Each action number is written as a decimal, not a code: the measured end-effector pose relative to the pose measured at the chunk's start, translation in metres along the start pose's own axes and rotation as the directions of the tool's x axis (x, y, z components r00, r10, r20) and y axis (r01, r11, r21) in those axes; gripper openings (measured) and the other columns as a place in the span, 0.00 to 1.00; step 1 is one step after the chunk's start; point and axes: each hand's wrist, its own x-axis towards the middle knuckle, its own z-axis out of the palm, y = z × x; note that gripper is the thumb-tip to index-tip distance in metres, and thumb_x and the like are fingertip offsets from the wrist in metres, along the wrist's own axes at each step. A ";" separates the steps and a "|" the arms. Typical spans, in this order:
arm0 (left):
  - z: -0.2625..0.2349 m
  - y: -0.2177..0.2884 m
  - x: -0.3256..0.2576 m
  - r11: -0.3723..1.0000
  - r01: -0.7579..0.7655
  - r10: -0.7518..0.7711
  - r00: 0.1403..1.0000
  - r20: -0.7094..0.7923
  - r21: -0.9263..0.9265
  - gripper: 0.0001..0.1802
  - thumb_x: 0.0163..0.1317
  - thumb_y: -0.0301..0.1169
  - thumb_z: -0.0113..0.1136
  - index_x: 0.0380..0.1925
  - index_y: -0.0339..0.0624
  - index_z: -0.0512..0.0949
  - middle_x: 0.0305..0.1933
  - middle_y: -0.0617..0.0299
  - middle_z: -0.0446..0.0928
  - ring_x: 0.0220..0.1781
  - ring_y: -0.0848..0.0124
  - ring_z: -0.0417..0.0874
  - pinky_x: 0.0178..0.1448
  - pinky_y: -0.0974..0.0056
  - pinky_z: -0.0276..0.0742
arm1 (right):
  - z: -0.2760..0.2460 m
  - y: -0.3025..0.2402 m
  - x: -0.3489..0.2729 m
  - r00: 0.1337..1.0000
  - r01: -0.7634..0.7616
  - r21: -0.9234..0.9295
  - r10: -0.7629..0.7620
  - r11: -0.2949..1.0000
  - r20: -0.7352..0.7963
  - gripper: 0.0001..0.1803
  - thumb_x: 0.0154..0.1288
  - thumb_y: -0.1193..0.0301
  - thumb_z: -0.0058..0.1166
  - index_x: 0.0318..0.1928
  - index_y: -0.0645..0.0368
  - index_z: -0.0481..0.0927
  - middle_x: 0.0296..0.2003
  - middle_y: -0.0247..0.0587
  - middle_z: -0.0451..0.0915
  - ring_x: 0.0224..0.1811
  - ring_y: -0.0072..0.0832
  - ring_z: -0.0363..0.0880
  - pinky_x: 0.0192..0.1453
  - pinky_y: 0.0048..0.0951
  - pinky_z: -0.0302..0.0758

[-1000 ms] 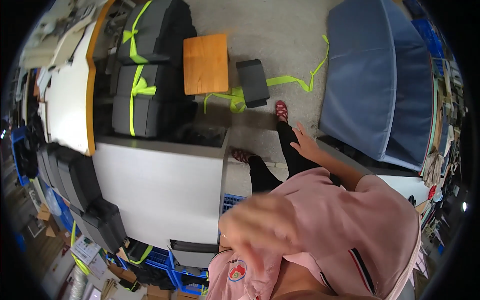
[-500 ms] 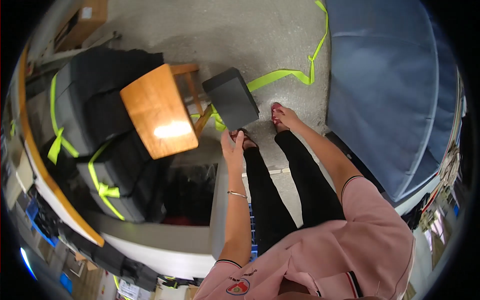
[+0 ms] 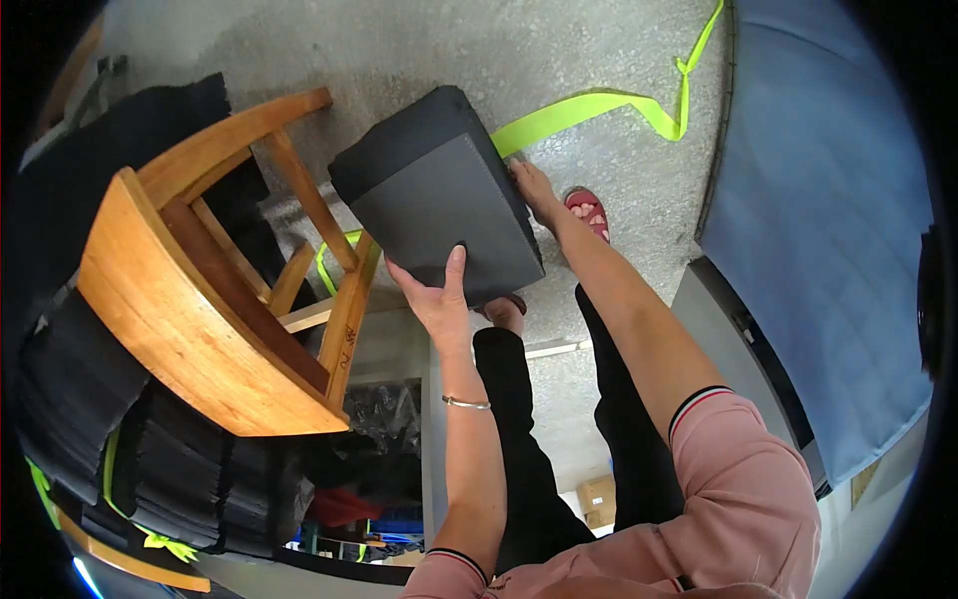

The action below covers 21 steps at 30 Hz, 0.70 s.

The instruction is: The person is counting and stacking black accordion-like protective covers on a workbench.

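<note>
Left hand (image 3: 439, 307) gripping grey block (image 3: 429, 205), thumb up top; right hand (image 3: 537, 192) at its side, can't tell if gripping.

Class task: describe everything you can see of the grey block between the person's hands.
The block is dark grey and oblong, with a flat, matte top, perhaps foam or fabric, and a blacker far end. It sits askew over the floor, right of the stool. The left hand has its thumb on the top; the right hand is at the right side. A lime strap emerges beside it. Its underside is hidden.
</note>
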 end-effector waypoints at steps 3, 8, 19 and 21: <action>-0.040 -0.007 0.006 0.997 0.067 -0.067 0.998 -0.001 0.034 0.54 0.58 0.37 0.78 0.77 0.34 0.55 0.74 0.46 0.66 0.74 0.58 0.68 0.79 0.57 0.58 | 0.064 0.007 -0.028 0.999 -0.011 -0.031 0.009 0.999 -0.043 0.31 0.78 0.43 0.43 0.46 0.61 0.80 0.37 0.37 0.79 0.38 0.28 0.73 0.46 0.28 0.70; -0.044 -0.004 0.013 0.998 0.055 -0.055 0.998 0.015 -0.001 0.52 0.59 0.37 0.78 0.76 0.34 0.57 0.73 0.46 0.68 0.73 0.58 0.70 0.77 0.58 0.61 | 0.060 -0.006 -0.031 0.998 -0.014 0.028 0.013 0.999 0.062 0.31 0.78 0.41 0.42 0.43 0.57 0.81 0.35 0.32 0.77 0.38 0.27 0.70 0.48 0.28 0.67; -0.062 -0.018 0.015 0.989 0.021 -0.053 0.974 -0.222 -0.145 0.34 0.64 0.38 0.74 0.63 0.32 0.72 0.60 0.54 0.78 0.60 0.65 0.77 0.69 0.62 0.70 | 0.066 -0.061 -0.079 0.881 -0.461 0.425 0.346 0.779 0.322 0.21 0.73 0.45 0.53 0.38 0.50 0.83 0.32 0.29 0.77 0.33 0.23 0.71 0.45 0.26 0.65; -0.057 -0.016 0.006 0.971 0.015 -0.061 0.981 -0.186 -0.238 0.32 0.65 0.36 0.73 0.64 0.32 0.71 0.60 0.55 0.78 0.60 0.66 0.77 0.68 0.62 0.70 | 0.050 -0.072 -0.079 0.939 -0.334 0.460 0.248 0.823 0.237 0.23 0.72 0.45 0.55 0.40 0.52 0.85 0.33 0.29 0.79 0.34 0.24 0.74 0.47 0.26 0.67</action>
